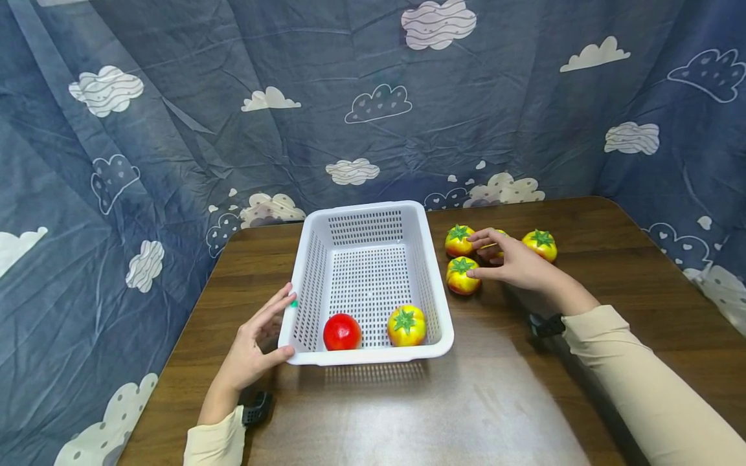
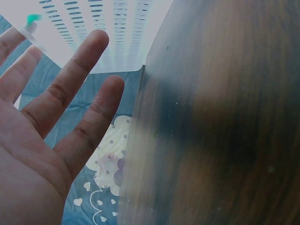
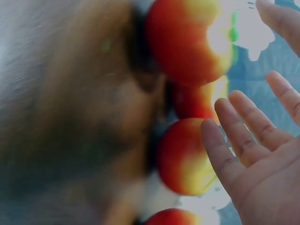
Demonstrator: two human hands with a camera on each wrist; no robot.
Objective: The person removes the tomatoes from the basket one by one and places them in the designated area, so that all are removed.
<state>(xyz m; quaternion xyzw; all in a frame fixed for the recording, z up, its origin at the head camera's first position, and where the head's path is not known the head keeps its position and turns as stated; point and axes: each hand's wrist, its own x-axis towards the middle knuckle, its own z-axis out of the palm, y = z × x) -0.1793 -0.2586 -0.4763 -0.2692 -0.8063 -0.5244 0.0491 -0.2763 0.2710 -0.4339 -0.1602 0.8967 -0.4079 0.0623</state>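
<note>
Two bare hands work at our dark brown wooden counter [image 1: 612,233], one on each side of a white perforated plastic basket [image 1: 367,226]. Our left hand [image 1: 256,343] rests against the basket's near left corner: the thumb lies on the front rim and the straight fingers lie along the left wall, so this grip is spread flat and clasps nothing. The left wrist view shows the same spread fingers [image 2: 79,70] with the slotted white wall just past them.

Inside the basket, near its front wall, lie a plain round red toy tomato [image 1: 342,331] and, just to its right, a yellow-and-red toy tomato with a green leafy cap [image 1: 406,325]; the two are close together but apart.

Our right hand [image 1: 513,262] reaches over a cluster of four more yellow-and-red capped tomatoes on the counter, right of the basket. The fingers are loosely bent and parted, the grip half open. The thumb tip touches the near tomato [image 1: 462,275], while the forefinger reaches toward the far left tomato [image 1: 459,240]. A third tomato [image 1: 492,249] sits under the hand, mostly hidden; we cannot tell whether the fingers close on it. The fourth tomato [image 1: 540,244] lies just beyond the hand, untouched.

A blue cloth backdrop printed with white clouds [image 1: 373,97] hangs behind the counter.
</note>
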